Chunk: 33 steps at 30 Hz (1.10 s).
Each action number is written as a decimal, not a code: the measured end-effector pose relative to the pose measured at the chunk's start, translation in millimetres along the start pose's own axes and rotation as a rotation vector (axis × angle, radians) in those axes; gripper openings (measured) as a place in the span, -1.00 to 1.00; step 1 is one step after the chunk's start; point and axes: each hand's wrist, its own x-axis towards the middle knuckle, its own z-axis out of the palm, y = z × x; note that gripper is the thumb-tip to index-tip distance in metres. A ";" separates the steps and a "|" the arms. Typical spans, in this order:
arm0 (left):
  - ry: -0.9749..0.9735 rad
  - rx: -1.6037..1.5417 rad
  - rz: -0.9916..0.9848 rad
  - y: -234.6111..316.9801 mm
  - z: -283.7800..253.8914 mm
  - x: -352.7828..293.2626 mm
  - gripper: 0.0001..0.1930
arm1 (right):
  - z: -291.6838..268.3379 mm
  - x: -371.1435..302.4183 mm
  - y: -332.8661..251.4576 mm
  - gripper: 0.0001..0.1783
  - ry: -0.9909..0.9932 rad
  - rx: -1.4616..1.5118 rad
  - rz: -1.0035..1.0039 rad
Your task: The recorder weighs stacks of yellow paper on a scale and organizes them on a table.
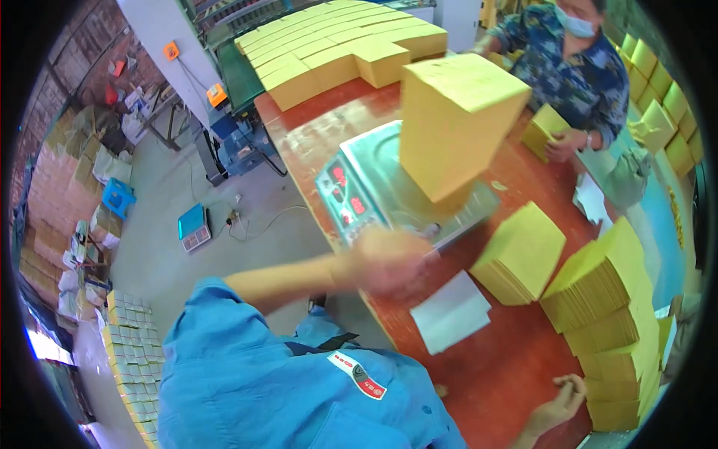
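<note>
A tall block of yellow paper (456, 135) stands on the metal pan of a digital scale (374, 172) with a lit red display. My left hand (395, 260) is at the scale's near edge, below the block; motion smears its fingers, so any grip is unclear. Lower right, my right hand (565, 402) is over the red table, its fingers loosely bent and apart, with nothing seen in them. Beside it runs a row of yellow paper stacks (602, 299). Another yellow stack (520, 254) sits between that row and the scale. White sheets (450, 312) lie in front of the scale.
Across the red table (486, 374), a masked co-worker (572, 67) holds a small yellow stack (544, 131). Many yellow blocks (336, 45) cover the far end. A second scale (196, 227) and its cable are on the floor at left, near a blue stool (118, 197).
</note>
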 end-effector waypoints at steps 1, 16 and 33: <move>0.178 0.080 -0.003 -51.1 -27.6 -17.7 -0.80 | 44.0 -15.1 -40.7 -0.84 -0.137 0.009 -0.056; -0.207 0.841 -0.654 -527.9 -347.3 -72.0 -0.22 | 546.7 -251.3 -211.3 -0.80 -1.106 0.527 0.571; -0.322 0.485 -0.400 -328.1 -312.3 -164.1 -0.11 | 742.9 -262.4 -237.6 -0.26 -1.076 1.221 1.069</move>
